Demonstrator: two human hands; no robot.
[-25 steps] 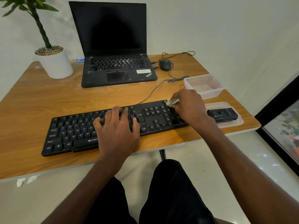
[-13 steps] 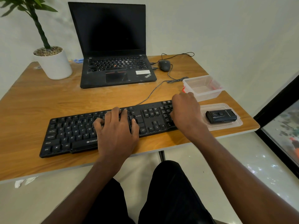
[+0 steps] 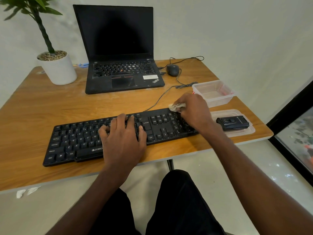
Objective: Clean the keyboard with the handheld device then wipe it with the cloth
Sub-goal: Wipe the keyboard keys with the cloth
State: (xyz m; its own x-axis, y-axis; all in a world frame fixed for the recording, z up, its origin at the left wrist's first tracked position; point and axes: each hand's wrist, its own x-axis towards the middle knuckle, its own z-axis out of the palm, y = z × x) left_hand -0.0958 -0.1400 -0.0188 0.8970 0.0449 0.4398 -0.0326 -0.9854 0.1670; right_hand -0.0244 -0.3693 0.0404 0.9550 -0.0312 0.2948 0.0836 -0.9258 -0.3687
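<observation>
Right hand (image 3: 193, 112) fingers pinch a crumpled whitish cloth (image 3: 176, 107) against the far right corner of one black keyboard (image 3: 157, 126). Left hand (image 3: 122, 138) rests flat, fingers spread, on the middle keys. One black handheld device (image 3: 232, 123) lies just right of the right-hand fingers on a clear lid (image 3: 243, 133).

most of the cloth (image 3: 176, 106) is hidden inside the right hand (image 3: 193, 112), and the keys at the far right end of the keyboard (image 3: 81, 141) are covered by that hand, while a block of middle keys and part of the printed brand name are covered by the left hand (image 3: 122, 141). the plant (image 3: 33, 17) is cut off by the top and left edges, and the legends on the laptop (image 3: 118, 48) keys are too small to be read. the markings on the handheld device (image 3: 232, 122) cannot be made out.
</observation>
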